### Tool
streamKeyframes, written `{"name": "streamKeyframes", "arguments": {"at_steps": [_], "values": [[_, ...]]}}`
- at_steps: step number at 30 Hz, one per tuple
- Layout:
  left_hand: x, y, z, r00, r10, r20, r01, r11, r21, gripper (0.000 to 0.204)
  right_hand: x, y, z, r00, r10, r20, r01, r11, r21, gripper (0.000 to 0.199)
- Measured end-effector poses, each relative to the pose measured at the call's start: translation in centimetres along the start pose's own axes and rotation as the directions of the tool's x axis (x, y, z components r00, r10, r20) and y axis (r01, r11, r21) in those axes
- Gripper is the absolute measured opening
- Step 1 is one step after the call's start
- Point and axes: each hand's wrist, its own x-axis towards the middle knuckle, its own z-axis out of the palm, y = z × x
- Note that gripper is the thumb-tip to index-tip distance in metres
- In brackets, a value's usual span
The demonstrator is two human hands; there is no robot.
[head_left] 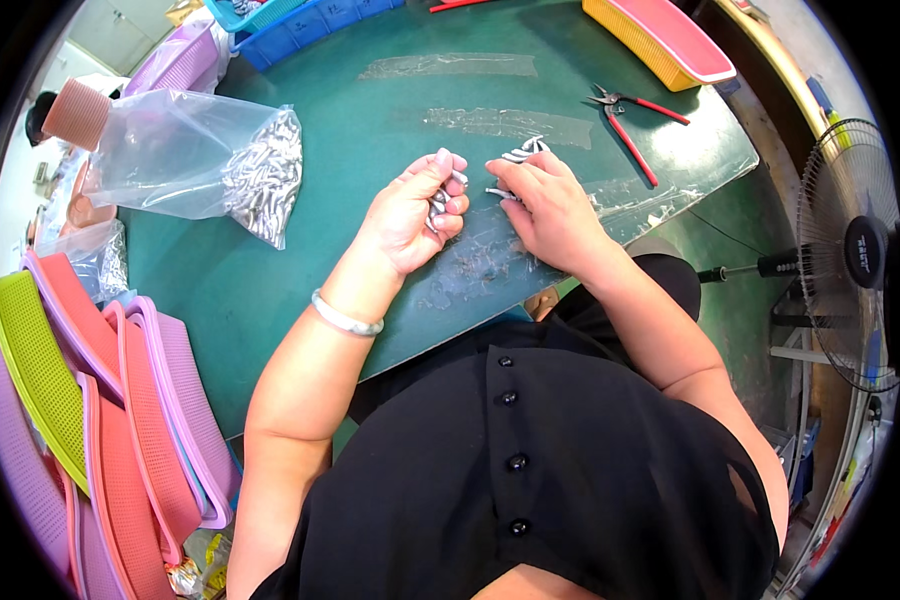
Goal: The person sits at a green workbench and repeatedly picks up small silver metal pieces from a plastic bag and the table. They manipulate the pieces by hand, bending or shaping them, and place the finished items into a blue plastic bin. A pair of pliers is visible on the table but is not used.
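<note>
My left hand [405,215] is curled, palm up, round several small silvery metal pieces [437,208]; one shows between thumb and fingertips. Close to its right, my right hand [555,215] is bent down over the green table [320,255]. A slim silvery piece [500,193] pokes out between its thumb and fingers. Just beyond those knuckles lies a small heap of similar pieces [530,149], partly hidden by the hand. A clear plastic bag [170,150] on the left has many more such pieces gathered at its near end.
Red-handled cutting pliers [620,105] lie open at the right, below a yellow and pink basket [660,45]. Blue baskets [315,30] stand at the far edge. Stacked pink, purple and green baskets [120,400] crowd the left side. A fan [860,250] stands right of the table.
</note>
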Motion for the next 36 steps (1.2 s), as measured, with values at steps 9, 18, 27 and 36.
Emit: {"name": "streamKeyframes", "arguments": {"at_steps": [9, 18, 27, 36], "values": [[-0.1, -0.9, 0.7, 0.988, 0.149, -0.039, -0.130, 0.942, 0.310, 0.017, -0.1, 0.2, 0.4, 0.998, -0.011, -0.061, 0.015, 0.998, 0.054, 0.036], [-0.3, -1.6, 1.3, 0.928, 0.369, 0.046, -0.313, 0.708, 0.634, 0.015, -0.2, 0.7, 0.8, 0.990, 0.049, -0.131, -0.022, 0.979, 0.203, 0.037], [-0.2, -2.0, 1.3, 0.897, 0.434, 0.082, -0.363, 0.620, 0.695, 0.014, -0.5, 0.8, 0.6, 0.980, 0.153, -0.130, -0.103, 0.938, 0.332, 0.040], [-0.5, -2.0, 1.7, 0.931, 0.350, 0.101, -0.308, 0.608, 0.732, 0.021, -1.0, 1.1, 0.3, 0.948, 0.318, 0.026, -0.236, 0.646, 0.726, 0.048]]}}
